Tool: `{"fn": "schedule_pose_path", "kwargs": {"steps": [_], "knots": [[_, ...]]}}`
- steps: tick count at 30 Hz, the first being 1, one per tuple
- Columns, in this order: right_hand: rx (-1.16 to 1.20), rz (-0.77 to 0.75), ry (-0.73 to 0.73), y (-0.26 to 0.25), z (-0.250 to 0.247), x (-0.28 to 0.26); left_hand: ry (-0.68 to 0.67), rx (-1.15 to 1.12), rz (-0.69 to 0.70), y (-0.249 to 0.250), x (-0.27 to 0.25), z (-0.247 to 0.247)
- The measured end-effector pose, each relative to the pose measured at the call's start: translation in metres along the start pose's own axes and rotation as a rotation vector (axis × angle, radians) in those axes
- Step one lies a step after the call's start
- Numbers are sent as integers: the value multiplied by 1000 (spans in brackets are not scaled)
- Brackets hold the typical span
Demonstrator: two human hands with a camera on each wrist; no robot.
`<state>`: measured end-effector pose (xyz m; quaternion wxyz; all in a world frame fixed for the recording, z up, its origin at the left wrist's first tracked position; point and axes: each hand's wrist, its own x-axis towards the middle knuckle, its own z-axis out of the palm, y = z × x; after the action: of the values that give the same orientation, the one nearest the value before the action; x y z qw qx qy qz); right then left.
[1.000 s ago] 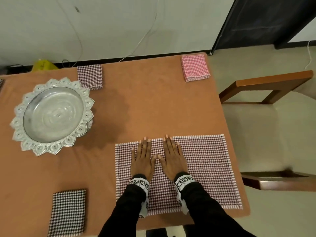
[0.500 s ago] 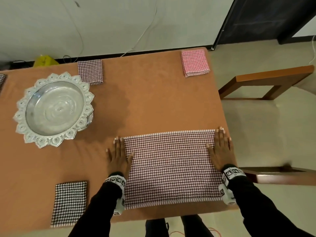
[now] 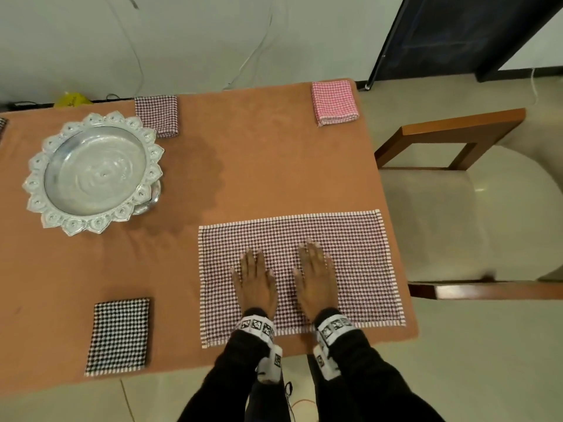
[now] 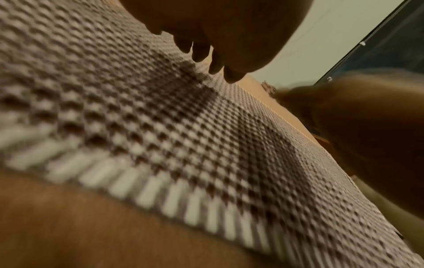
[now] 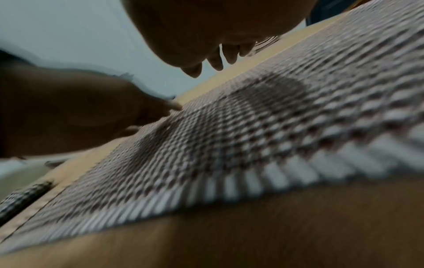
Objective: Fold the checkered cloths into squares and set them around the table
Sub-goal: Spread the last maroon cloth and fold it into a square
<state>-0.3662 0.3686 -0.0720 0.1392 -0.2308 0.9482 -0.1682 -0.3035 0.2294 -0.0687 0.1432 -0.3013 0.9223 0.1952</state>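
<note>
A maroon-and-white checkered cloth (image 3: 359,254) lies flat as a wide rectangle at the near right corner of the table (image 3: 274,172). My left hand (image 3: 254,277) and right hand (image 3: 315,272) rest side by side on its middle, palms down, fingers straight. The left wrist view shows the cloth (image 4: 160,127) close up under my left hand's fingertips (image 4: 201,54). In the right wrist view the cloth (image 5: 252,127) lies under my right hand's fingertips (image 5: 215,63). Three folded cloths lie around the table: black-and-white (image 3: 120,335) near left, maroon (image 3: 157,115) far middle, pink (image 3: 334,102) far right.
A silver pedestal tray with a scalloped rim (image 3: 91,220) stands at the left of the table. A wooden chair with a cream seat (image 3: 457,208) sits close to the table's right edge. Another cloth's edge (image 3: 2,124) shows at the far left.
My hands went from the cloth's middle out to its left and right ends, then came back to the middle, side by side. The cloth lies flat as before.
</note>
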Motion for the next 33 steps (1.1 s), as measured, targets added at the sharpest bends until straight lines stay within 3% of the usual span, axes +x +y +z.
{"fn": "schedule_pose_path", "kwargs": {"steps": [3, 10, 15, 19, 23, 33], "knots": [[-110, -76, -128, -27, 27, -16, -38, 71, 3, 7, -14, 22], [-126, -134, -176, -2, 35, -33, 20, 189, 126, -29, -27, 31], [-131, 8, -152, 32, 19, -37, 56, 191, 15, -63, -31, 23], [-155, 88, -96, 99, -5, -43, 115, 138, -78, -110, -37, 12], [-176, 222, -42, 169, -30, -54, 103, 147, -57, -124, -36, 12], [-142, 168, -5, 184, -27, -55, 115, 153, -57, -121, -36, 11]]}}
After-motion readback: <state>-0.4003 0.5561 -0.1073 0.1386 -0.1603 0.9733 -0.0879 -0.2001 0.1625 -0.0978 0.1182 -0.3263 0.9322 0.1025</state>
